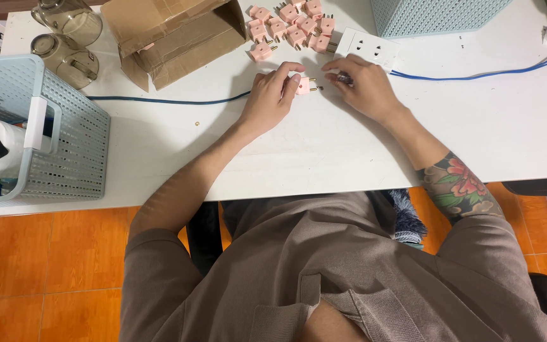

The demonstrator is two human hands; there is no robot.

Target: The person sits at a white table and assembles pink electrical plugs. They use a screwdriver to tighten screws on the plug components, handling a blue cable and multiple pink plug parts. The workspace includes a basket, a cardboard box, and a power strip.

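Note:
My left hand [272, 95] rests on the white table [476, 126] and pinches a small pink plug [305, 84] whose two brass pins point right. My right hand [363, 85] lies just to the right of it, fingers curled around a small dark tool [344, 78] near the pins; what kind of tool is unclear. Beyond both hands lies a cluster of several pink plugs [289, 25]. A white socket block [367, 46] sits just behind my right hand.
A blue cable [476, 76] runs right from the socket block; a darker cable [159, 100] runs left. An open cardboard box [172, 35] stands at the back, two smoky glass jugs [68, 38] at the far left. Pale blue perforated baskets stand left [64, 133] and back right [432, 16].

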